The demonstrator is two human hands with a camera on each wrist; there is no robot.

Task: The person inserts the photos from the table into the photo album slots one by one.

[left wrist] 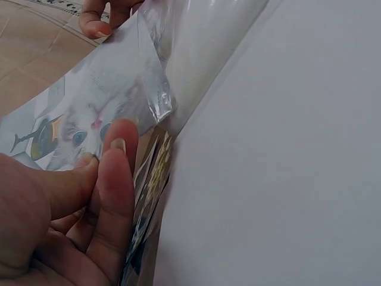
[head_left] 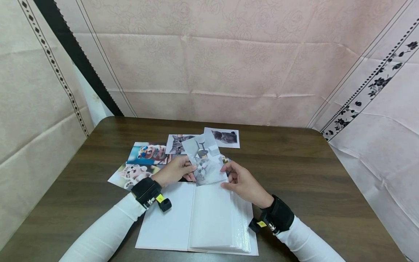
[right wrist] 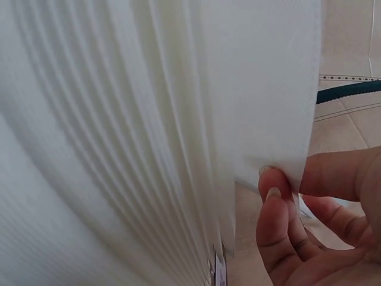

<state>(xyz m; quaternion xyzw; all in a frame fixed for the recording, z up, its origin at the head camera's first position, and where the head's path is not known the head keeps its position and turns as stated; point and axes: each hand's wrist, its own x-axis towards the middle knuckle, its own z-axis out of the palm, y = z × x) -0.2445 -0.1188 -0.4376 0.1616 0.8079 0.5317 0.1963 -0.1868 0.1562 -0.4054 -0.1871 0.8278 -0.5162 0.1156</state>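
I see one open album (head_left: 167, 222) on the table (head_left: 311, 182), near side. One left hand (head_left: 176, 169) pinches one kitten photo (head_left: 204, 162) over its far edge; one right hand (head_left: 241, 182) pinches one page (right wrist: 268, 89) corner. At least four more photos (head_left: 226, 137) lie farther off.

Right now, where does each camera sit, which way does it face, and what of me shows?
Head: on your head, facing forward and down at the table, album and held photo; left hand, right hand and sleeves show.
Left wrist: on that wrist, facing the held photo and album; left hand close, part of right hand at top.
Right wrist: on that wrist, facing album pages; only right hand shows.
Shared: head and left wrist show the held photo and both hands.
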